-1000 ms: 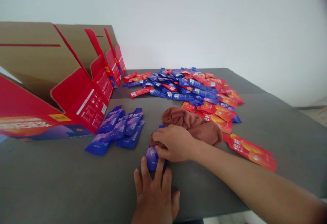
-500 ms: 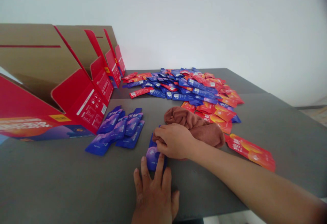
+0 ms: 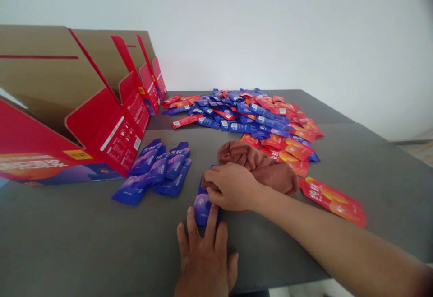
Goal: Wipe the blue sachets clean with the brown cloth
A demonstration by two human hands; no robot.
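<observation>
A blue-purple pouch [image 3: 202, 203] lies flat on the grey table [image 3: 101, 243] in front of me. My left hand [image 3: 204, 254] is spread open, its fingertips resting on the pouch's near end. Bunched in my right hand [image 3: 233, 187] is a brown cloth [image 3: 260, 166], pressed over the upper part of the same pouch, which it partly hides. To the left sits a small group of blue-purple pouches [image 3: 158, 170], overlapping one another. Right of the cloth lies one red-orange pouch [image 3: 334, 200], its top end touching or close to the cloth.
Open red cardboard boxes [image 3: 115, 139] stand in a row along the left side, flaps raised. Toward the back is a wide heap of blue and red pouches [image 3: 243, 114], spreading forward to the cloth. A white wall [image 3: 237, 30] rises behind the table.
Both hands, the cloth and the pouch beneath stay almost in place. The view has shifted very slightly.
</observation>
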